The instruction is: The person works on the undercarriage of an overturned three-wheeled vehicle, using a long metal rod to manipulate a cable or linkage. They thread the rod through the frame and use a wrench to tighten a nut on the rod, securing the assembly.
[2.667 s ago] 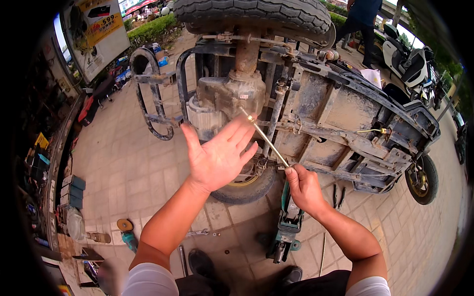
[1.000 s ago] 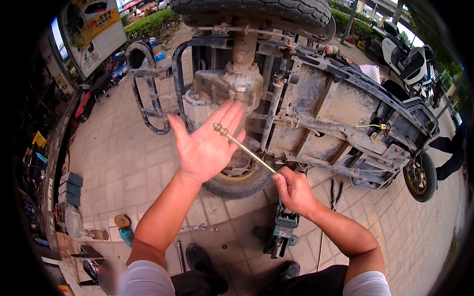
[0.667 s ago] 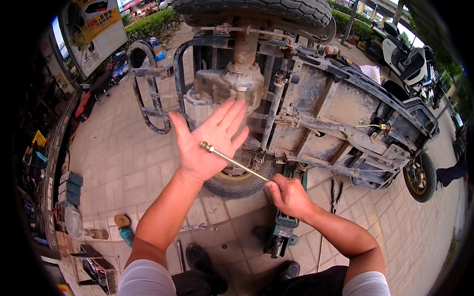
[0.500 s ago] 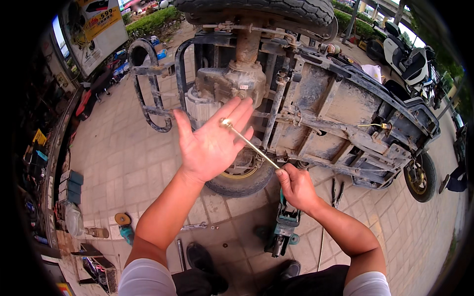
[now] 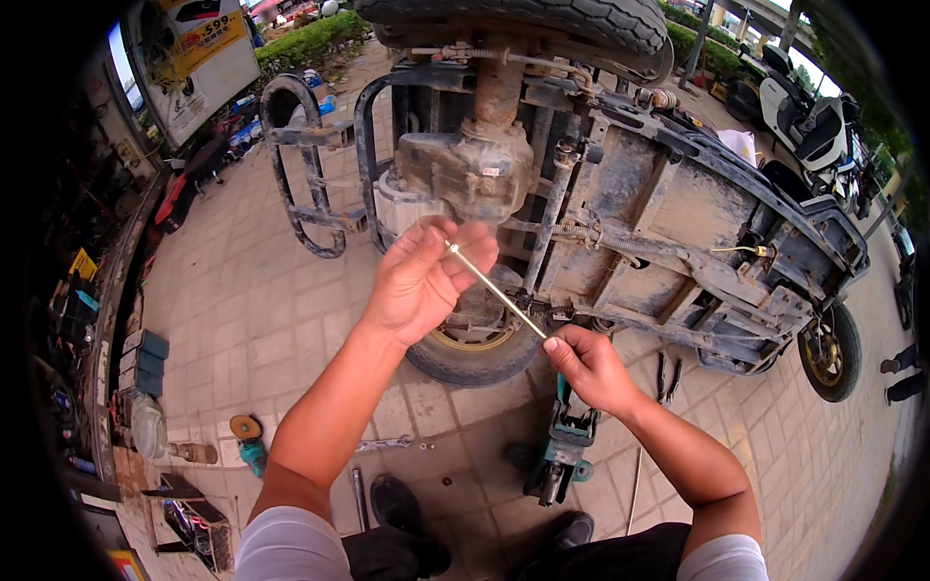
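A long thin brass-coloured metal rod [image 5: 499, 293] slants between my two hands, with a small nut-like collar [image 5: 452, 249] near its upper left end. My right hand [image 5: 589, 368] pinches the lower end between thumb and bent fingers. At the upper end, the thumb and fingers of my left hand [image 5: 426, 276] close around the tip by the collar, some fingers smeared by motion. Behind the rod lies a three-wheeled vehicle tipped on its side, its muddy underside facing me. The rusty axle housing [image 5: 475, 169] is just beyond my left hand, and the lower wheel [image 5: 475, 363] is below it.
A green power tool [image 5: 562, 450] stands on the paving under my right hand, with pliers [image 5: 668, 376] to its right. An angle grinder [image 5: 250, 445], a wrench [image 5: 383, 443] and small nuts lie to the left. Scooters [image 5: 804, 116] are parked at the far right.
My left hand, which was spread flat with the rod's end over its palm, has curled its fingers and thumb around that end. My right hand keeps its hold on the rod.
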The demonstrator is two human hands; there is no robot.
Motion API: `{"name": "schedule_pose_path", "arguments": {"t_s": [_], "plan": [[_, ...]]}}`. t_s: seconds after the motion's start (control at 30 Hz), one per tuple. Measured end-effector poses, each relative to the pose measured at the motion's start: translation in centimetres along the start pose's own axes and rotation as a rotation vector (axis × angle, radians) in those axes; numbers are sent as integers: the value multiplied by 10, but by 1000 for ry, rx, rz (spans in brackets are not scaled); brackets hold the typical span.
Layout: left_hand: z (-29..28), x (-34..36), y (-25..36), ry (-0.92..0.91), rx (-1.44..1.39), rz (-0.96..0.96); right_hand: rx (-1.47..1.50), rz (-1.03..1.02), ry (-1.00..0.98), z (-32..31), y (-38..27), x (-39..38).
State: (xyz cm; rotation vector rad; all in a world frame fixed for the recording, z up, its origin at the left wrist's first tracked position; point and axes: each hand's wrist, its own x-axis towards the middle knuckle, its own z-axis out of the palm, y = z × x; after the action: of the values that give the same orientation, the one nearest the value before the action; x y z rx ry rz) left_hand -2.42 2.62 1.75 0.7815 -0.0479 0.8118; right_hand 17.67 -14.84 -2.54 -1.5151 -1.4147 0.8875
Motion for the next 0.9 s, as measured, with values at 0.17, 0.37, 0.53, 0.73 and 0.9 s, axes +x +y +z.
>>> {"name": "schedule_pose_path", "arguments": {"t_s": [0.17,0.37,0.53,0.73,0.9], "plan": [[-1,-1,-6,42,-37,15,92,-19,-24,-2,1,1],[1,3,-4,124,84,-21,196,194,-133,-6,-4,4],[-2,5,3,155,565,-48,202,259,-108,-9,4,3],[5,-4,29,-99,1191,-283,111,257,-206,-16,15,3],[12,-5,39,-30,1236,-344,14,185,-269,-18,21,6]]}}
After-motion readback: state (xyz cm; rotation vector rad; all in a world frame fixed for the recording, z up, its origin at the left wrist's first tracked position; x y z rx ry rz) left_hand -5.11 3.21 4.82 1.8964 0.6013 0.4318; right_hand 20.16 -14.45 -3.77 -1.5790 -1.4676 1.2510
